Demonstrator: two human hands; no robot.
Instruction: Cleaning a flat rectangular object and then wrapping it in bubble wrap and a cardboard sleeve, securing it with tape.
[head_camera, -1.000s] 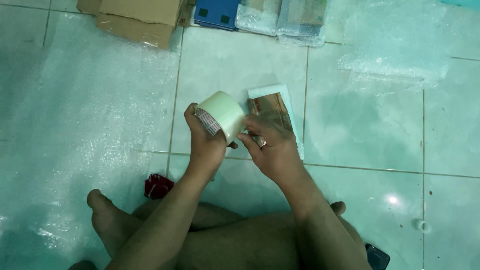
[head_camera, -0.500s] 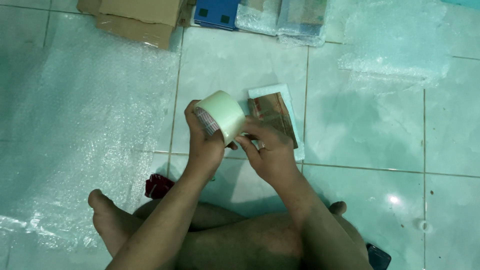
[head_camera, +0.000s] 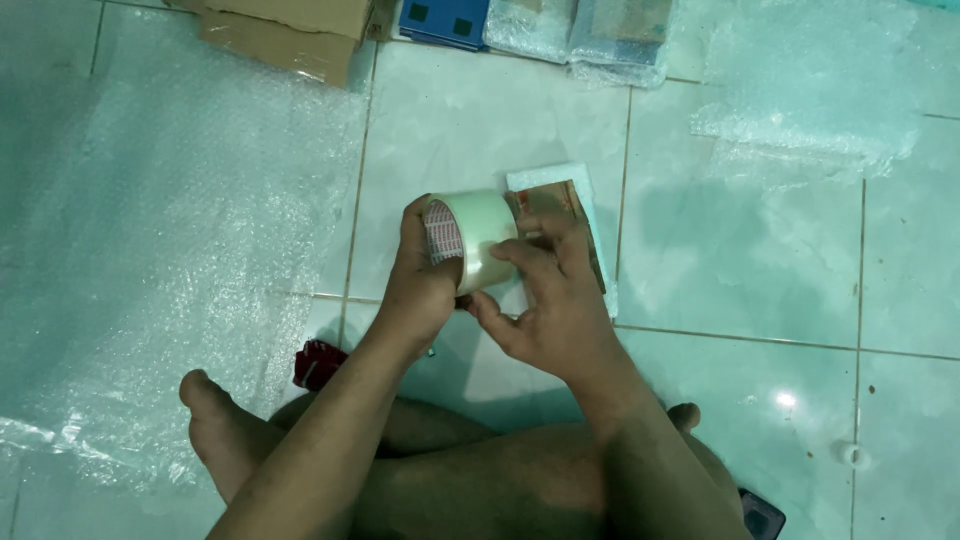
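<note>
Spreading over the tiled floor (head_camera: 760, 260) from nine to seven o'clock is a big sheet of bubble wrap (head_camera: 170, 230), with a smaller piece of bubble wrap (head_camera: 810, 90) lying at two o'clock. At eleven o'clock sits a brown cardboard box (head_camera: 290, 30), closed as far as can be seen, so its contents cannot be told; beside it at twelve are a blue flat box (head_camera: 445, 20) and clear-wrapped packets (head_camera: 590, 35). Near the centre a flat packet (head_camera: 575, 225) with a pale border lies on the floor, partly hidden. Just above it, the left hand (head_camera: 420, 285) is wrapped around a roll of clear tape (head_camera: 475, 235), while the right hand (head_camera: 550, 300) has its fingers laid on the roll's outer face, thumb pressed near its lower edge. A small red object (head_camera: 318, 362) lies at seven o'clock by the knee.
</note>
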